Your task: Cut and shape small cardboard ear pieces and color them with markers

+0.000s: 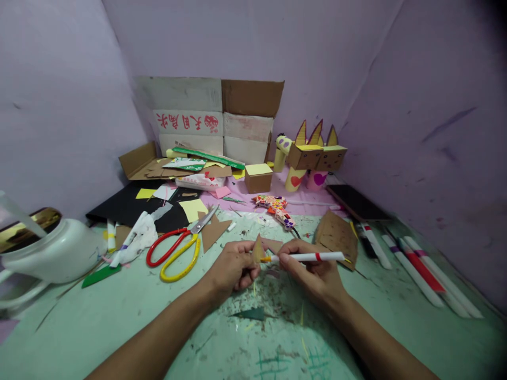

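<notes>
My left hand pinches a small pointed piece of cardboard, held upright above the table. In my right hand is a white marker with a red band. Its yellow-orange tip points left and meets or nearly meets the cardboard's lower edge; I cannot tell which. Left of my left hand lie scissors with one red and one yellow handle, blades apart. A cut cardboard scrap rests beside the blades. Behind my right hand sits a folded brown cardboard piece.
Several markers lie at the right, near a dark flat panel. A glue gun with patterned covering sits mid-table. Cardboard figures with pointed ears stand behind. At left are a white teapot-shaped container and crumpled tissue.
</notes>
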Demonstrator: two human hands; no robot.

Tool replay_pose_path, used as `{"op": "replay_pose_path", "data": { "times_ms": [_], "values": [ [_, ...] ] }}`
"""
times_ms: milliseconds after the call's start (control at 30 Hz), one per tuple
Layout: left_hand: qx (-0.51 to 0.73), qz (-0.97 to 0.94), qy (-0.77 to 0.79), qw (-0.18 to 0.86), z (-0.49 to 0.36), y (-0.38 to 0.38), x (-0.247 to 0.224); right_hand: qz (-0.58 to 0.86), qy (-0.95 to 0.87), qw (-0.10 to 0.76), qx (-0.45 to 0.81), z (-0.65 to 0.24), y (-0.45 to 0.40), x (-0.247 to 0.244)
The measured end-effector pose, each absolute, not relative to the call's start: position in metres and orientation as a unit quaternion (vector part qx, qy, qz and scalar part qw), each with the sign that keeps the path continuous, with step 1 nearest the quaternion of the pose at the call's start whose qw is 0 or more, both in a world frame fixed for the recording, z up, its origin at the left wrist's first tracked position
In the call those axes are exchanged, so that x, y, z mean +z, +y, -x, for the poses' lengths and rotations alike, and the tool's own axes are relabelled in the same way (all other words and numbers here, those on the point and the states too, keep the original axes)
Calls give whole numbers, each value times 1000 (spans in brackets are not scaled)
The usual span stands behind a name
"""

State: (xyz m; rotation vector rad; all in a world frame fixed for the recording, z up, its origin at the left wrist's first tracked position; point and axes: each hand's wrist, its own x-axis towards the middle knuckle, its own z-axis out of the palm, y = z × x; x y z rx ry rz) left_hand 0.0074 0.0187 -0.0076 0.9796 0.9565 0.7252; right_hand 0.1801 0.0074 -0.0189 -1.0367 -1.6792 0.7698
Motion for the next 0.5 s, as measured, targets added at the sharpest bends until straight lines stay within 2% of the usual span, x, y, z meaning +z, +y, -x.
{"op": "replay_pose_path", "data": {
  "times_ms": [100,300,500],
  "values": [
    [327,-439,435,715,-7,19,-8,433,-684,481,336,-181,7,-19],
    [326,-448,431,712,-7,19,-8,427,-681,515,297,-179,8,-17],
    [332,-443,433,712,-7,18,-8,423,-662,503,361,-178,6,-18]
  ]
}}
